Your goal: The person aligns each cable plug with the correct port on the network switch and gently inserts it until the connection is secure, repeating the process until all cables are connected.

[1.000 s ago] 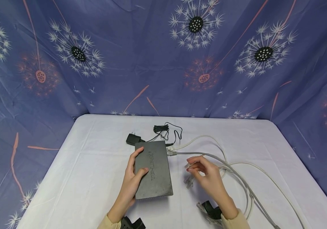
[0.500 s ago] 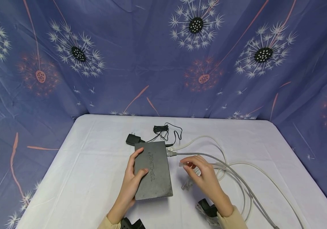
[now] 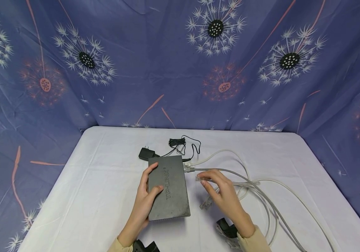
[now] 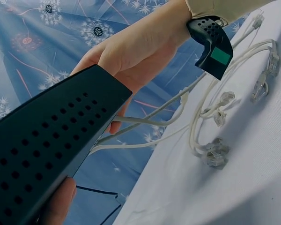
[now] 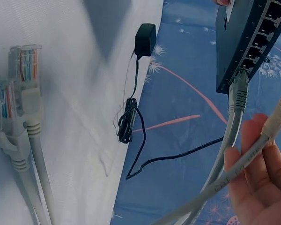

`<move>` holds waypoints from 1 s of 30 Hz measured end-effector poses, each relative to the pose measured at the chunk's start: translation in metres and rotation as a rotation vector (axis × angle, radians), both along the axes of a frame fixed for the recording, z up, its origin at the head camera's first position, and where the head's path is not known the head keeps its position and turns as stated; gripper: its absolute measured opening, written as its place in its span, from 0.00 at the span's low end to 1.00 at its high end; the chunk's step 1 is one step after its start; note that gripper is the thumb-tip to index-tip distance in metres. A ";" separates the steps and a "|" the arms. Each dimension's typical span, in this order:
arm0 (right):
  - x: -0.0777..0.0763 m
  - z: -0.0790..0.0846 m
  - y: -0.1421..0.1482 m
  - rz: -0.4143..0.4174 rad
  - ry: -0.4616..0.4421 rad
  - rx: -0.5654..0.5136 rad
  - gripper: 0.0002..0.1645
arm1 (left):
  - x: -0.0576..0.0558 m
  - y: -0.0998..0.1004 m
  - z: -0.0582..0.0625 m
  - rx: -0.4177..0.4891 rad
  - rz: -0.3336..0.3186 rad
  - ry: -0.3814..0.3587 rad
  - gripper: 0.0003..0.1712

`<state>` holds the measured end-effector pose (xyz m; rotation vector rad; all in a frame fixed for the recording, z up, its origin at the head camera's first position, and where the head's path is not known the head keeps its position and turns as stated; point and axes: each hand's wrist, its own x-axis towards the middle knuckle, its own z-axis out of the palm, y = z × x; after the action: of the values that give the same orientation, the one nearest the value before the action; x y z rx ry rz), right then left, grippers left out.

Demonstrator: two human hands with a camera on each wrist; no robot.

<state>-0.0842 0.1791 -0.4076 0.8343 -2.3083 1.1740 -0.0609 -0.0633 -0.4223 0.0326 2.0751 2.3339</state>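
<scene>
My left hand grips a dark grey TP-LINK network switch, thumb on its top and fingers along the left side and underneath. In the right wrist view, the switch's port face shows a row of sockets, with a grey network cable plug in one near the end. A white cable's plug sits beside it in the head view. My right hand pinches another network cable at its clear plug, held a little apart from the port side. Fingers partly hide this plug.
Two loose clear plugs lie below the right hand, with more cable ends near the right wrist. Behind the switch are a black power adapter and its bundled cord. Grey and white cables curve across the table's right side.
My right hand has moved left with the pinched plug, closer to the port side of the switch. The left hand and the switch have barely moved.
</scene>
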 end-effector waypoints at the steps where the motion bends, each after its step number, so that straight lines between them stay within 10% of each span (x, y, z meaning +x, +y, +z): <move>1: 0.000 0.000 -0.001 0.004 -0.002 -0.005 0.17 | 0.000 0.000 0.000 -0.003 0.000 0.002 0.39; 30: -0.010 -0.002 -0.013 0.019 0.096 -0.010 0.13 | 0.001 -0.001 0.003 0.019 -0.019 0.003 0.40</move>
<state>-0.0943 0.1664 -0.4095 0.8905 -2.2201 1.1279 -0.0598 -0.0644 -0.4195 0.0562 2.0448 2.3448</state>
